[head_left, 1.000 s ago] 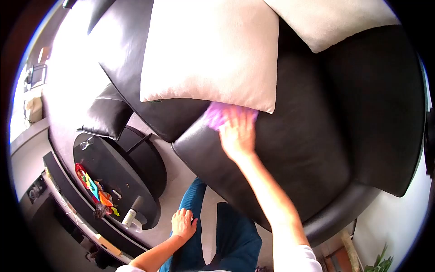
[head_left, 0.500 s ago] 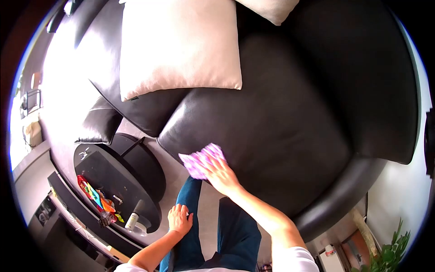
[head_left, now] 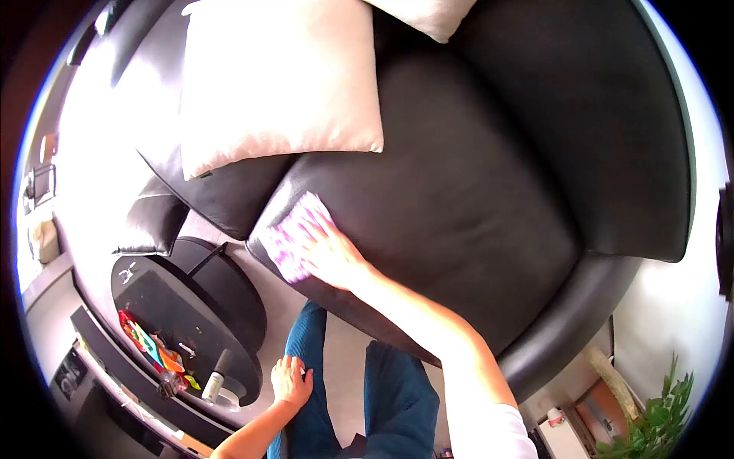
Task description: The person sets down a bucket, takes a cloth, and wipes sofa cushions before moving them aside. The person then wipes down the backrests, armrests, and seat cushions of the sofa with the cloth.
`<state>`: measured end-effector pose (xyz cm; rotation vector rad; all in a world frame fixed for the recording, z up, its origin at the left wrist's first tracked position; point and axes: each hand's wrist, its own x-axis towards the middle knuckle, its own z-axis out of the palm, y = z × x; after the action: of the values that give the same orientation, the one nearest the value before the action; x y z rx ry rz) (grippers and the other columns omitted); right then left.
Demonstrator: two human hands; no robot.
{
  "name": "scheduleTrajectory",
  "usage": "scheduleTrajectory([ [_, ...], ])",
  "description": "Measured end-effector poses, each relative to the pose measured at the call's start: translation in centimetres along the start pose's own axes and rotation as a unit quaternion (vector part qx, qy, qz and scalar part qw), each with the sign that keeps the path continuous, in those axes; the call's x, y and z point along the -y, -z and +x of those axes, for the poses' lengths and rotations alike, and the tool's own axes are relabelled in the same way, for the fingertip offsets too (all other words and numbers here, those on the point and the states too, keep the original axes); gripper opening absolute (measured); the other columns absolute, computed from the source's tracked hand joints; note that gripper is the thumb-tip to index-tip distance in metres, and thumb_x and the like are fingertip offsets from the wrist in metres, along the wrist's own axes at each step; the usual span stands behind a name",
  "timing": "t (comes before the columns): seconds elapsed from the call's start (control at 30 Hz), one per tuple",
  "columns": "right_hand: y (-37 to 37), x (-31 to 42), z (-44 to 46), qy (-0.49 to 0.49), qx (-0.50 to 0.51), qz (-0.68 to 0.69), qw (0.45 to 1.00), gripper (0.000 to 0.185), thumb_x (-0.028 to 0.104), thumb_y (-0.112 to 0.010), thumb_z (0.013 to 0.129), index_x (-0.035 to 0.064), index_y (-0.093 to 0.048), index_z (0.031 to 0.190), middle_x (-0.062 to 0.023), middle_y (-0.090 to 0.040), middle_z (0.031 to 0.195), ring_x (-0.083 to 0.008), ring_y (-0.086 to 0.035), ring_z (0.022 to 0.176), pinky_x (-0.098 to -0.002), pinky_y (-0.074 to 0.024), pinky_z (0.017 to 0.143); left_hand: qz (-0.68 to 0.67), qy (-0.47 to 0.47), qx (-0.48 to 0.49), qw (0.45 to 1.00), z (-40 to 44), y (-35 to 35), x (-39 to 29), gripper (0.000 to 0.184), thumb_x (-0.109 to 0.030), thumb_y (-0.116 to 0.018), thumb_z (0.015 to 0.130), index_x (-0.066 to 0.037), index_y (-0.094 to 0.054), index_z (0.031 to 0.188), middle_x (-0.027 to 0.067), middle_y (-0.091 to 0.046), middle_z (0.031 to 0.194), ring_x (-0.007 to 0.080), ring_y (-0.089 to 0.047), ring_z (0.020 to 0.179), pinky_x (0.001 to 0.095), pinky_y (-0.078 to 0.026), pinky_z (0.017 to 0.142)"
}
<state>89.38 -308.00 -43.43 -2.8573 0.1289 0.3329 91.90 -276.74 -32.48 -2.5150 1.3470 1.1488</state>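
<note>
A purple and white patterned cloth lies against the black leather sofa seat, near its left front corner. My right hand presses on the cloth with its fingers spread over it. Down on the blue trousers, my left hand rests on the knee, its fingers apart and nothing in it. Above the cloth sits a large cream cushion, its lower edge hanging over the seat.
A black oval table at the left bears colourful wrappers and a spray bottle. A black cushion is beyond it. A second cream cushion is at the top, a green plant lower right.
My right hand and the cloth have moved from the cream cushion's edge to the front edge of the seat, then up and left to its corner. The whole view has shifted; my left hand stays on the knee.
</note>
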Motion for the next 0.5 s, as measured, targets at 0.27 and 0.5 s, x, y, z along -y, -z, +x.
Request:
scheduleTrajectory([
  [0.27,4.2,-16.0,1.4,-0.249,-0.193,0.198,0.928,0.051,0.033,-0.057,0.090,0.0113,-0.052,0.135,-0.0110,-0.045,0.145,-0.0307,-0.038,0.136,-0.0482,-0.0212,0.117,0.000,0.007,-0.003,1.000,1.0,0.8,-1.3,0.024,-0.014,-0.074,0.072,-0.009,-0.052,0.081,0.0129,-0.051,0.084,0.0338,-0.055,0.085,0.0444,-0.044,0.075],
  [0.5,0.5,-29.0,-12.3,-0.486,-0.275,-0.090,0.824,0.054,0.037,-0.041,0.099,0.0085,-0.042,0.144,-0.0160,-0.038,0.150,-0.0357,-0.032,0.141,-0.0497,-0.0182,0.117,0.020,0.009,0.019,1.000,1.6,1.3,-2.8,0.023,-0.018,-0.072,0.074,-0.010,-0.053,0.082,0.0125,-0.053,0.087,0.0332,-0.055,0.088,0.0444,-0.043,0.077],
])
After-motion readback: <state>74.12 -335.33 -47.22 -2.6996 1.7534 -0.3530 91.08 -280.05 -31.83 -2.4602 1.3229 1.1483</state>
